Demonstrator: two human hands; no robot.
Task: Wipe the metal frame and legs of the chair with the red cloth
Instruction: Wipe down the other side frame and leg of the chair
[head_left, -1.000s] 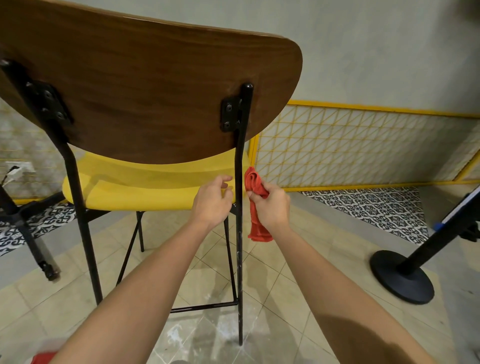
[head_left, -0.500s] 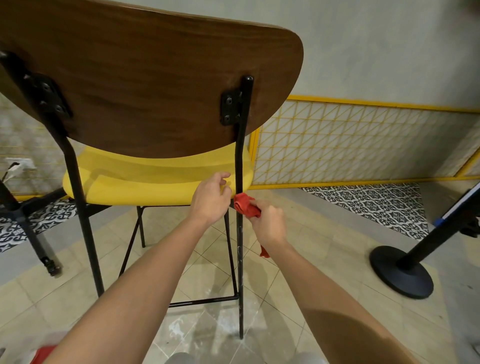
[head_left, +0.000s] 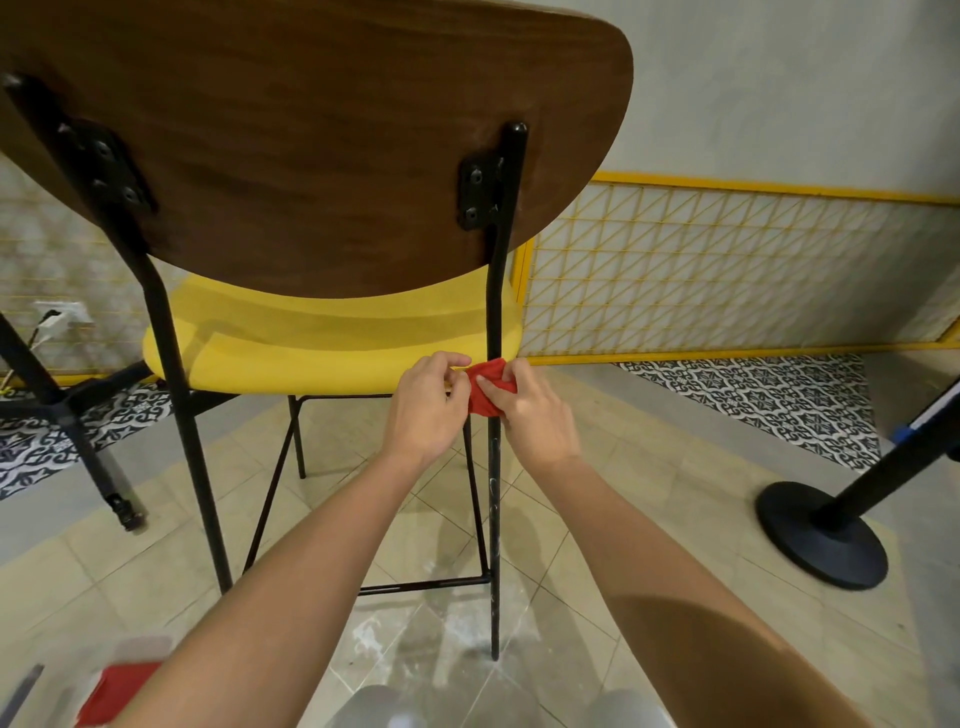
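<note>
A grey wall (head_left: 779, 78) tops a yellow lattice panel (head_left: 727, 270); a black stanchion base (head_left: 821, 535) stands on beige tiles (head_left: 649, 519).

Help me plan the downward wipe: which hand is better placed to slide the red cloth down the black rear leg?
Probably the right. The right hand grips the red cloth over the black rear leg, thumb across it; the left hand only pinches its edge beside the yellow seat.

2 o'clock: yellow wire grid panel (head_left: 727, 270) against grey wall (head_left: 779, 78) | 3 o'clock: black-and-white patterned tiles (head_left: 753, 395) | 4 o'clock: black round stanchion base (head_left: 823, 538) | 9 o'clock: black table base (head_left: 62, 410) | 7 o'clock: blurred red object (head_left: 119, 691)
</note>
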